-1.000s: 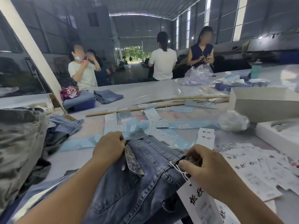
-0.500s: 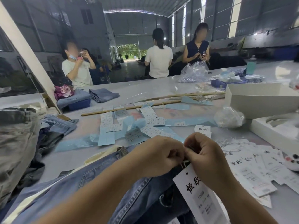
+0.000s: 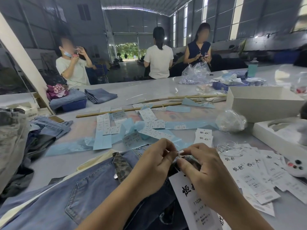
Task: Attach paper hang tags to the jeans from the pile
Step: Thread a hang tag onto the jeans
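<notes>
Here, left hand (image 3: 156, 161) and right hand (image 3: 199, 170) pinch white string (image 3: 180, 152) together above jeans (image 3: 79, 190) on desk (image 3: 149, 90); tag (image 3: 187, 193) dangles below. Risk: thin string slips free, loop fails.

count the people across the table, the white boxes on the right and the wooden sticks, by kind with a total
people across the table: 3 (first, second, third)
white boxes: 2 (open box, tray box)
wooden sticks: 2 (long one, far one)
total: 7
</notes>
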A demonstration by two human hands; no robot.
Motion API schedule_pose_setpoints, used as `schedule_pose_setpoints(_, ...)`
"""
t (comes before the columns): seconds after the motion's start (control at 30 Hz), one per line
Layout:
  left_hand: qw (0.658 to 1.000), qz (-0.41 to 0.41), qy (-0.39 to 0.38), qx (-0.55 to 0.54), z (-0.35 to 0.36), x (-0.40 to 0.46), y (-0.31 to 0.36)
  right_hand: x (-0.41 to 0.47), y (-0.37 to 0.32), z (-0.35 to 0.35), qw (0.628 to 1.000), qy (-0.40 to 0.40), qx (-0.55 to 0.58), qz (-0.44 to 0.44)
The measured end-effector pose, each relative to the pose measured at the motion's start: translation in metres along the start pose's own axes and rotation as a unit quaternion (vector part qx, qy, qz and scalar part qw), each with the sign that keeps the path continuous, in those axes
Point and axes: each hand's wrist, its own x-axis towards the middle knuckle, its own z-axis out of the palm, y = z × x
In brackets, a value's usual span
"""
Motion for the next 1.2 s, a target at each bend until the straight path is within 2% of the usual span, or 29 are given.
schedule_pose_setpoints(0.23, 0.997, 0.028, 0.016, -0.068, 0.007, -0.009, -0.006, 0.003, 0.000, 0.005, 0.993, 0.036, 0.112, 0.019)
schedule_pose_setpoints(0.57, 0.997, 0.031, 0.017, -0.066, 0.012, -0.013, -0.009, 0.004, 0.003, 0.008, 0.992, 0.020, 0.126, 0.016)
schedule_pose_setpoints(0.73, 0.994, -0.007, 0.027, -0.102, 0.006, -0.014, -0.012, 0.007, 0.007, 0.000, 0.978, 0.103, 0.171, 0.060)
schedule_pose_setpoints(0.87, 0.991, -0.028, 0.033, -0.129, 0.006, -0.013, -0.014, 0.006, 0.005, -0.005, 0.977, 0.065, 0.196, 0.056)
schedule_pose_setpoints(0.97, 0.986, -0.031, 0.047, -0.159, 0.007, -0.013, -0.015, 0.000, 0.003, 0.001, 0.975, 0.114, 0.186, 0.040)
schedule_pose_setpoints(1.07, 0.984, -0.033, 0.048, -0.169, 0.007, -0.013, -0.014, -0.005, 0.006, 0.009, 0.977, 0.180, 0.111, -0.009)
schedule_pose_setpoints(1.2, 0.986, -0.043, 0.049, -0.153, 0.007, -0.014, -0.012, -0.010, 0.012, 0.013, 0.951, 0.301, 0.058, -0.037)
